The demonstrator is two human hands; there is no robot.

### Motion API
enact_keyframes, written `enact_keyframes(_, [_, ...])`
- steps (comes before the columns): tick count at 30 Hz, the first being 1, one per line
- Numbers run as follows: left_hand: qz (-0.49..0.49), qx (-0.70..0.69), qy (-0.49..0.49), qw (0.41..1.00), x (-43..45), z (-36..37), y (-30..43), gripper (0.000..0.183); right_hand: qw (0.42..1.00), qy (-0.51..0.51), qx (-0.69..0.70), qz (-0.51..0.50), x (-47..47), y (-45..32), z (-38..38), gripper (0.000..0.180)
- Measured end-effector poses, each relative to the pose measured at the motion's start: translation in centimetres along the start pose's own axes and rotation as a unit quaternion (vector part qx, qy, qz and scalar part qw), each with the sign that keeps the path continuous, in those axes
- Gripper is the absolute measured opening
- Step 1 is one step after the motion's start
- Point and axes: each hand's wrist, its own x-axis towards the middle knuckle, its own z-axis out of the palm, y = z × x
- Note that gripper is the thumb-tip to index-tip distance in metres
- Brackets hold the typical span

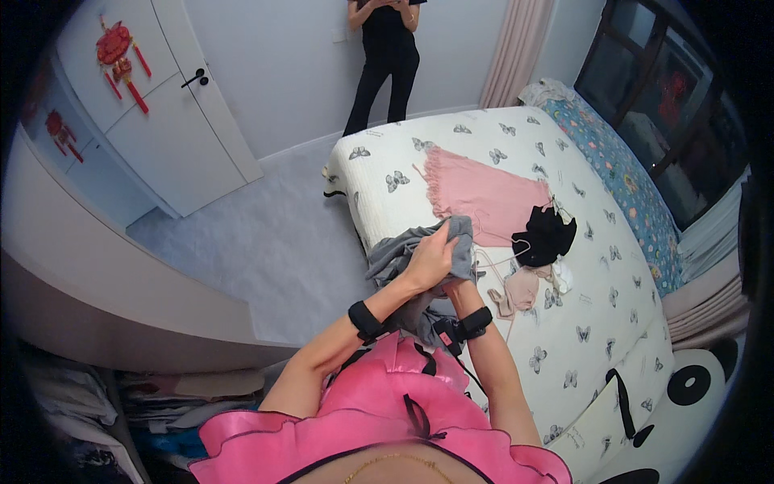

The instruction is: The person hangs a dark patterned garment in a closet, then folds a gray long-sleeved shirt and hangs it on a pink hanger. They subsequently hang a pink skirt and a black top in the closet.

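Observation:
A gray garment (396, 245) hangs in folds at the near left edge of the bed. My left hand (430, 259) grips the bunched cloth from above. My right hand (458, 289) reaches under or into the same garment; its fingers are hidden by the cloth. Just beyond, a pink garment with a ruffled edge (484, 190) lies spread on the bed. Beside it are a black garment (547, 236), a beige bra (521, 289), a small white cloth (562, 275) and thin clothes hangers (499, 263).
The bed with a butterfly-print cover (580, 302) fills the right side. A person in black (390, 54) stands beyond it. A white door (175, 121) is at the far left, and shelves of folded clothes (187, 393) are at lower left. Blue floral bedding (617, 169) lies by the window.

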Motion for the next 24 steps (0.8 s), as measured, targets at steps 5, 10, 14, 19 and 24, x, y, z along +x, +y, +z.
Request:
enact_keyframes(5, [-0.024,0.021,-0.047,0.998,-0.6,0.5,0.3,0.027,0.997,-0.035,-0.040,-0.053,0.5,-0.6,-0.8,0.033])
enact_keyframes(10, [-0.016,-0.064,-0.022,0.998,-0.9,0.8,0.8,0.025,0.971,-0.060,-0.177,-0.146,0.4,-0.7,-3.2,0.032])
enact_keyframes(14, [-0.061,-0.044,-0.099,0.992,-1.5,1.7,0.4,0.026,0.872,-0.047,-0.398,-0.280,0.9,-0.5,-5.8,0.032])
enact_keyframes(19, [-0.016,0.121,0.005,0.992,-1.2,1.0,0.4,0.023,0.564,-0.011,-0.717,-0.409,1.1,-1.6,-4.7,0.032])
enact_keyframes(24, [0.003,0.159,-0.004,0.987,-1.5,1.3,0.5,0.028,0.525,0.019,-0.742,-0.416,-0.5,-2.1,-4.3,0.032])
